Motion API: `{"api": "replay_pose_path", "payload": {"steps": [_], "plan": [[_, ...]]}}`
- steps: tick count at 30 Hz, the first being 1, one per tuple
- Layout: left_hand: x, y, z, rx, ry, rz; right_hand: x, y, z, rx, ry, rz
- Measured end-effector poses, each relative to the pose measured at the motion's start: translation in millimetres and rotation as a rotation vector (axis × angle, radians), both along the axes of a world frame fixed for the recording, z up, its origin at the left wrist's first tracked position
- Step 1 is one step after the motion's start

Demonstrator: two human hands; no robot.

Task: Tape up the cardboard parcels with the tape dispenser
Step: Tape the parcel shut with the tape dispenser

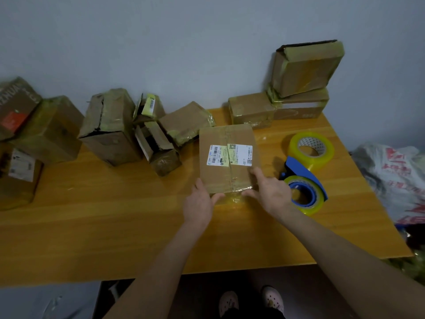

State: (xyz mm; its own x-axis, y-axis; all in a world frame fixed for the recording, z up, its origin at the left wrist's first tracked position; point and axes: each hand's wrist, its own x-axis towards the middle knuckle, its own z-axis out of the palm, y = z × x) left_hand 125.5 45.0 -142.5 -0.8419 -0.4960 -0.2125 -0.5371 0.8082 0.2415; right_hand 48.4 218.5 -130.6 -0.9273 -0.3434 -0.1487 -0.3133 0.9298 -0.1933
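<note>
A flat cardboard parcel (226,137) with a white shipping label lies on the wooden table (115,226), with tape along its middle seam and near edge. My left hand (199,204) holds its near left corner, thumb against the front edge. My right hand (272,192) holds the near right corner, fingers on top and thumb against the front. The blue tape dispenser (303,178), loaded with clear yellowish tape, lies on the table just right of my right hand; neither hand touches it.
A spare tape roll (311,149) sits behind the dispenser. Several worn parcels (110,127) line the table's back left by the wall. Taped parcels (305,70) are stacked at the back right. A plastic bag (391,178) lies beyond the right edge.
</note>
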Motion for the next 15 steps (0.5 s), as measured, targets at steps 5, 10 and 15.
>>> {"api": "replay_pose_path", "payload": {"steps": [5,10,15], "plan": [[11.0,-21.4,-1.0,-0.003,0.073,-0.132,-13.8,11.8,9.5,-0.009,-0.087,0.024],[-11.8,2.9,8.1,0.367,0.196,0.096,-10.7,-22.7,13.8,-0.071,-0.178,-0.155],[-18.2,-4.7,8.4,0.279,0.181,0.191,-12.3,-20.7,6.0,-0.097,-0.197,-0.215]]}}
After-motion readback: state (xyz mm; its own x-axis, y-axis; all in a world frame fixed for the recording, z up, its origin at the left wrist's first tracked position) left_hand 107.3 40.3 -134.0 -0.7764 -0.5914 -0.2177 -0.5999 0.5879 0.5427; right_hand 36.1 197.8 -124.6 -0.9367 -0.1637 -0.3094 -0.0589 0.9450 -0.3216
